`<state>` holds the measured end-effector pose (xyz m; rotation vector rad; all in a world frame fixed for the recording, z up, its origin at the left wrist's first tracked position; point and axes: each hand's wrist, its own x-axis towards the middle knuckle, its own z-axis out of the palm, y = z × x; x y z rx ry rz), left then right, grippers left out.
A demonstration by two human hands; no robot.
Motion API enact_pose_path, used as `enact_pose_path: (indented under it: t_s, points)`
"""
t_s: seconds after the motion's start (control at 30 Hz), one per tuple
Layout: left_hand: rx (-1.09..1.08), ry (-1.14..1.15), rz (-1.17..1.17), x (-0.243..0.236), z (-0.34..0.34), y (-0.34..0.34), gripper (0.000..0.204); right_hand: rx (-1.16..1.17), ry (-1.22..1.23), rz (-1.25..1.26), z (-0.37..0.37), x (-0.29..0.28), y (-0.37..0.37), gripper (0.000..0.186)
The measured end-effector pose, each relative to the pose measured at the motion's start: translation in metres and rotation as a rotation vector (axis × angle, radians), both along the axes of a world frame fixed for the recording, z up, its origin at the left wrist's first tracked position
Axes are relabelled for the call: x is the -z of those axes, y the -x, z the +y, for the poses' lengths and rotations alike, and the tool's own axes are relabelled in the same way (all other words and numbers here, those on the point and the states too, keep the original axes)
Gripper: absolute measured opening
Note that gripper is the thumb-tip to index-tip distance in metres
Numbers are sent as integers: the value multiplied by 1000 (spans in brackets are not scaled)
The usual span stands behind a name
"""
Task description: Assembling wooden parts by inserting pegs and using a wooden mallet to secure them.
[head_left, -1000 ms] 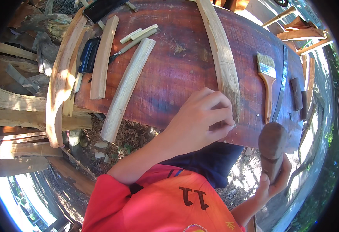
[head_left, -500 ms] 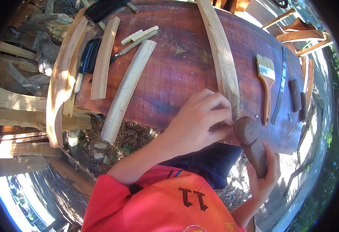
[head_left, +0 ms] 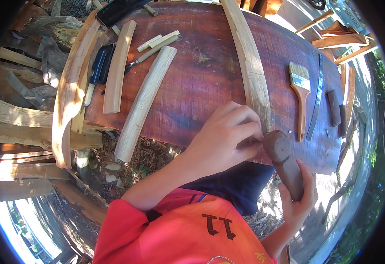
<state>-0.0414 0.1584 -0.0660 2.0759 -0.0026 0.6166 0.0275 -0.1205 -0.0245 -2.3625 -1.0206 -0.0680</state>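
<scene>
My right hand (head_left: 299, 196) grips the handle of a dark brown mallet (head_left: 277, 147), its rounded head raised toward the table's near edge. Beside that head, my left hand (head_left: 238, 132) is closed with fingers curled and pinched together; whatever they hold is hidden. A long pale wooden strip (head_left: 250, 66) runs from the far edge of the table toward my left hand, and its near end passes behind the fingers and the mallet head. To the right lies a flat paintbrush (head_left: 301, 101) with a wooden handle, next to a thin metal strip (head_left: 318, 97).
The reddish-brown tabletop (head_left: 197, 92) also bears a light wooden bar (head_left: 146, 103) overhanging the near edge, another bar (head_left: 120, 66), a slim handled tool (head_left: 153, 53) and two dark blocks (head_left: 334, 108). A black phone (head_left: 124, 11) rests at the far left. Timber pieces (head_left: 71, 88) crowd the left side.
The view has shifted very slightly, and the mallet head sits a touch further left, close to my left fingers. Both hands keep their grips; the objects on the table stay put.
</scene>
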Motion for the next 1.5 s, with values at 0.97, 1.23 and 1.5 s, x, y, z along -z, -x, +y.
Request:
enact_pose_path:
  t_s: [0.97,1.23,1.5]
  points:
    - [-60,-384,124,5,17,-29,47,13,161,169,-21,0,9,73]
    - [-65,-408,109,5,16,-30,47,-37,39,144,-16,-14,7,74]
    - [-85,-394,132,4,15,-29,46,30,-706,342,-12,-4,23,79]
